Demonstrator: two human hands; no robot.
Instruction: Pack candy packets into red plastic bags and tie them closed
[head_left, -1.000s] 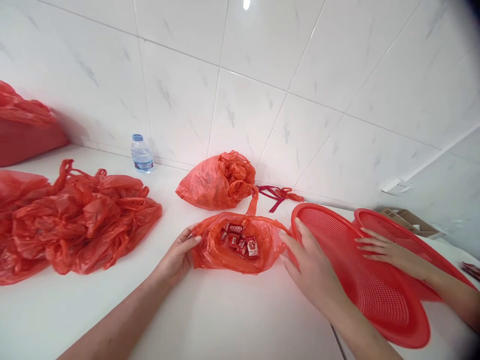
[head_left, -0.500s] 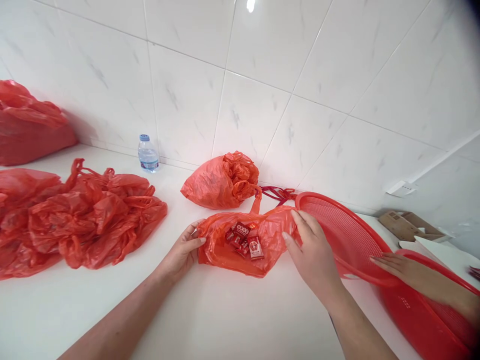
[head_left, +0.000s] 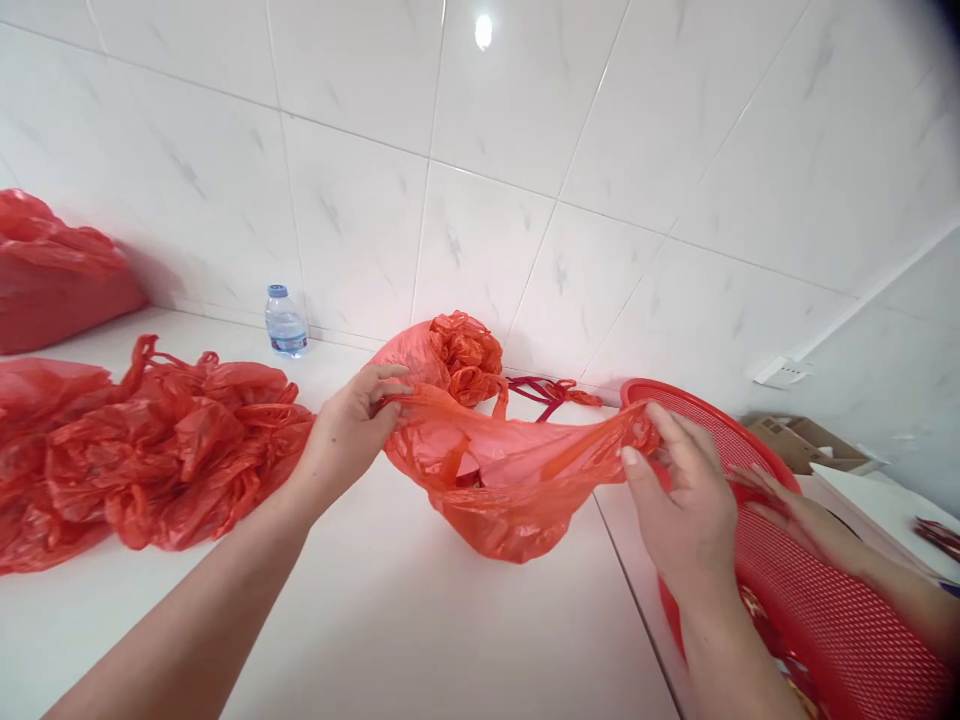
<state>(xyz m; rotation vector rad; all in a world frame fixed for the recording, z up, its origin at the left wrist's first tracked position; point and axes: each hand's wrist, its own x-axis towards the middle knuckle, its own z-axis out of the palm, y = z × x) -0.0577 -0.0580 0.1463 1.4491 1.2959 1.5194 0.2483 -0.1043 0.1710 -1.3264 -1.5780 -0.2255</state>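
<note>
A red plastic bag hangs stretched between my two hands over the white table. My left hand pinches its left edge between thumb and fingers. At the right edge, my right hand grips the gathered plastic. Through the mouth a small dark red packet shows inside; the rest of the contents is hidden by the front of the bag. Just behind lies a second, bundled red plastic bag against the wall.
Crumpled red bags lie to the left, a full red bag behind them. A water bottle stands by the wall. At right, another person's hand is at a red mesh basket holding wrapped items; a cardboard box lies beyond.
My hands have lifted the bag's edges and spread them further apart, and the packets have mostly gone out of sight. The basket at right has tilted and come nearer with the other person's hand.
</note>
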